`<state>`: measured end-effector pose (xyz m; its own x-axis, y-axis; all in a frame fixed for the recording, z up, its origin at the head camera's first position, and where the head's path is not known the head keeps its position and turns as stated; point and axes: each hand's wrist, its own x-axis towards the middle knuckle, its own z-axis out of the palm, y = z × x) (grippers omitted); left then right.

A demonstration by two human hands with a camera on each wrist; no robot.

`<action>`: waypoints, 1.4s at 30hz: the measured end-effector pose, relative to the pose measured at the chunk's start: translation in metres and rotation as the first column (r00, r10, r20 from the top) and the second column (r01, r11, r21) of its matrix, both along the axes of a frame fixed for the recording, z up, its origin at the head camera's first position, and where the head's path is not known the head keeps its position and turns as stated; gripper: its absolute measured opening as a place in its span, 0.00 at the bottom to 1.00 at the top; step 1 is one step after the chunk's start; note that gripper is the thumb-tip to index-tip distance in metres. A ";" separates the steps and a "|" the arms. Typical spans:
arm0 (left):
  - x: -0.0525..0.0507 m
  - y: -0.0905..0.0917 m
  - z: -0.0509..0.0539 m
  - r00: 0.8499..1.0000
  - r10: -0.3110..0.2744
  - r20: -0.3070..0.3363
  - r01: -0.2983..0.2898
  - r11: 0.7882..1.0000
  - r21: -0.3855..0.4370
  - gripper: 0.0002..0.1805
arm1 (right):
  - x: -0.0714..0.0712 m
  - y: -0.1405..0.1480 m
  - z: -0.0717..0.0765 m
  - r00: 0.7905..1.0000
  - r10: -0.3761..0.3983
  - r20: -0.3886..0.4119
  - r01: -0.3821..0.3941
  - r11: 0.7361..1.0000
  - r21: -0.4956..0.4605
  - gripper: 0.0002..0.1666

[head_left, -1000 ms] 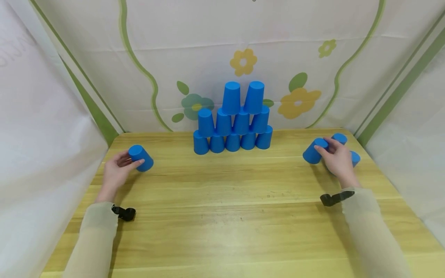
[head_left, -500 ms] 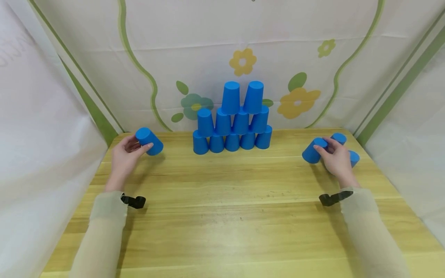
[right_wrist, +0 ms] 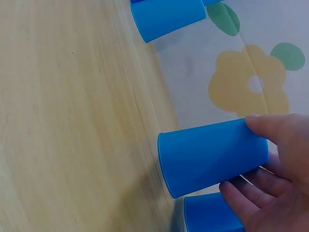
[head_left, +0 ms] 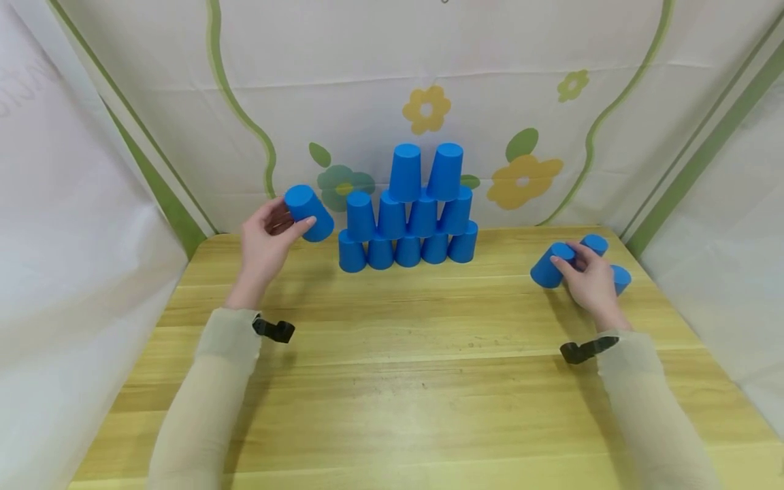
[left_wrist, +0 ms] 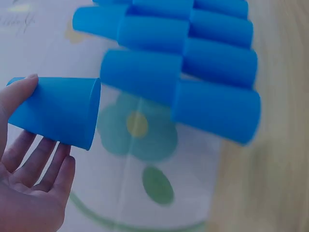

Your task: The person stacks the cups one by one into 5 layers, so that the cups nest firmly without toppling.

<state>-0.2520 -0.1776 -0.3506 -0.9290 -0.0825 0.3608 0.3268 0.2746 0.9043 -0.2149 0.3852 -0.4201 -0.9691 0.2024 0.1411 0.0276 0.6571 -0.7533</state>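
Observation:
My left hand (head_left: 265, 241) grips an upside-down blue plastic cup (head_left: 311, 216) by its sides, held in the air just left of a stacked wall of blue cups (head_left: 392, 216). In the left wrist view the thumb lies on one side of this cup (left_wrist: 58, 108) and the fingers on the other. The wall has several upside-down cups in each of its two lower rows and two on top. At the far right, my right hand (head_left: 593, 282) pinches another upside-down cup (head_left: 547, 267). Whether that cup touches the table is hard to tell.
Beside the right hand stand two more blue cups, one behind it (head_left: 594, 244) and one at its right (head_left: 621, 279), partly hidden. A printed white curtain (head_left: 343, 102) hangs close behind the wooden table (head_left: 416, 395), with more cloth at both sides.
My left hand has raised its cup and carried it rightward and away from me, up to the left side of the stack. The right hand stays nearly still with its cup.

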 end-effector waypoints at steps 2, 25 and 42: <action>-0.003 0.010 0.008 1.000 -0.015 -0.021 0.015 1.000 0.012 0.33 | 0.000 -0.001 0.000 1.000 0.002 -0.005 -0.002 1.000 0.003 0.46; -0.057 0.082 0.040 0.995 -0.087 -0.050 0.085 0.996 -0.031 0.34 | 0.000 -0.003 -0.001 0.999 0.011 -0.031 -0.011 1.000 -0.006 0.45; -0.063 0.095 0.037 0.995 -0.097 0.027 0.098 0.993 -0.068 0.35 | 0.000 0.003 -0.017 0.999 0.019 0.038 -0.018 1.000 -0.025 0.54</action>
